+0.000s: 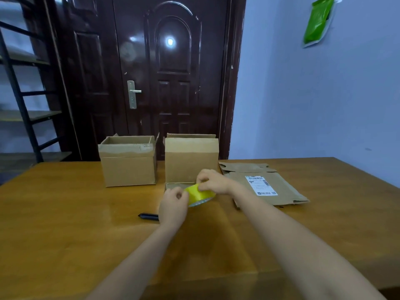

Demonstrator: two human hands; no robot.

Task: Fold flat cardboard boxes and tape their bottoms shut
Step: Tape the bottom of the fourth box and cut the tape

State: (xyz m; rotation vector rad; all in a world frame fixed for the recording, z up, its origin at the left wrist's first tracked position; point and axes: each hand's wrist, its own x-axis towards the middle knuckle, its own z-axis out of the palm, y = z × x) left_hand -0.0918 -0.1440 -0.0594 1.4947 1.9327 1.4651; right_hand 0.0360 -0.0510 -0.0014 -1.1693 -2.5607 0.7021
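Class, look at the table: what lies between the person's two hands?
In the head view, a yellow tape roll sits between them, held by the left hand and right hand.

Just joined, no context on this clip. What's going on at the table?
A person is holding a yellow roll of packing tape in both hands over a wooden table. The left hand grips the roll's side; the right hand pinches at its top, apparently picking at the tape end. Two brown cardboard boxes, already folded up, stand behind: one on the left, one in the middle. A flat cardboard box with a white label lies unfolded to the right. A black pen lies beside the left wrist.
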